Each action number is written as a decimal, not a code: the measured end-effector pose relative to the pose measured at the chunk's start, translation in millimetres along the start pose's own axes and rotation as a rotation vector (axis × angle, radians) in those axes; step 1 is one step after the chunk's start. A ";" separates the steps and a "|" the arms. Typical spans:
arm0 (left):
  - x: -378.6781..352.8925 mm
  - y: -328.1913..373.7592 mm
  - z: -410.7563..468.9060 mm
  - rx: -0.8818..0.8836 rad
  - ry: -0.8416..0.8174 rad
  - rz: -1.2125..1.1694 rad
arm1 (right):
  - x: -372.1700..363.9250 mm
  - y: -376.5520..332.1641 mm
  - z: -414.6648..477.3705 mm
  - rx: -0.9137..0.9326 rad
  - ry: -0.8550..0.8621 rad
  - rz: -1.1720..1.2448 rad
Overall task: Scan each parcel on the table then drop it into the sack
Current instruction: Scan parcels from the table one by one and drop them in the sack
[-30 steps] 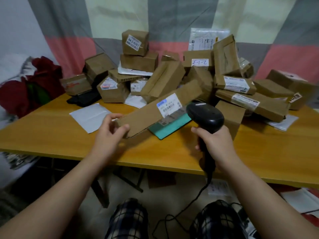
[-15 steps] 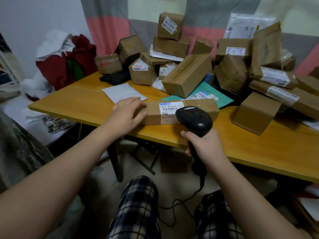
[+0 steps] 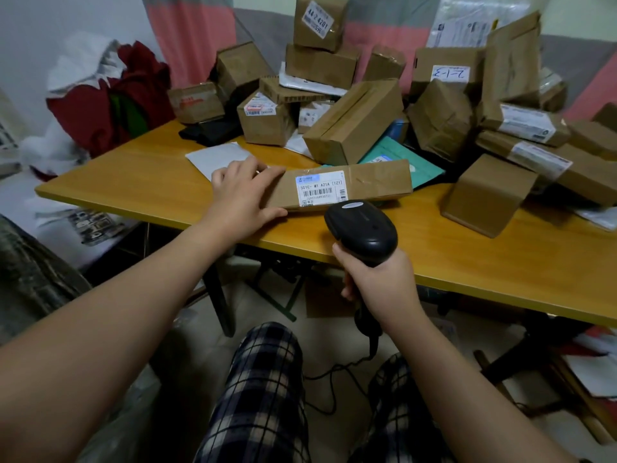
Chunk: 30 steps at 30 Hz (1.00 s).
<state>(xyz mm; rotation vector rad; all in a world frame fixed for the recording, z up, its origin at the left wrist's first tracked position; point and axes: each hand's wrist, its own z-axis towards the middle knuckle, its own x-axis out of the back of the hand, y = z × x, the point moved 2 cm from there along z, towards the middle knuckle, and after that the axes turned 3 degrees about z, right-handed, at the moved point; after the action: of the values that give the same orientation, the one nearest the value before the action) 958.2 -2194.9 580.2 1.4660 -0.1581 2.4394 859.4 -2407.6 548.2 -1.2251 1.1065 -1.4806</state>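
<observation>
Scanning is in hand: the long brown cardboard parcel (image 3: 367, 182), at the front edge of the yellow wooden table (image 3: 133, 185), is clasped at its left end by the left hand (image 3: 242, 198) (thumb in front). The black scanner (image 3: 362, 230), gripped by the right hand (image 3: 380, 284), must next be aimed at the white label (image 3: 320, 188).

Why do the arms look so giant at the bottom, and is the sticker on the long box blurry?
Head view: the wide-angle lens stretches whatever is near the frame's edge, so the left forearm looks huge; the label on the long parcel is sharp, its big letters readable, only the tiny print smears.
</observation>
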 end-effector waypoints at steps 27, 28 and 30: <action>58.1 -81.2 -206.1 0.458 0.269 -0.112 | -119.6 -30.4 -19.3 0.135 -0.469 0.078; 62.1 -91.2 -227.3 0.538 0.297 -0.119 | -137.5 -32.4 -23.3 0.153 -0.530 0.057; 71.1 -110.2 -268.0 0.727 0.347 -0.132 | -173.0 -35.4 -32.5 0.193 -0.642 0.020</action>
<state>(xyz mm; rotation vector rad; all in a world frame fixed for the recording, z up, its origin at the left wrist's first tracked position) 733.5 -2012.0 508.9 1.1785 0.9510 2.7133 843.7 -2228.8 545.7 -1.4029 0.5297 -1.0292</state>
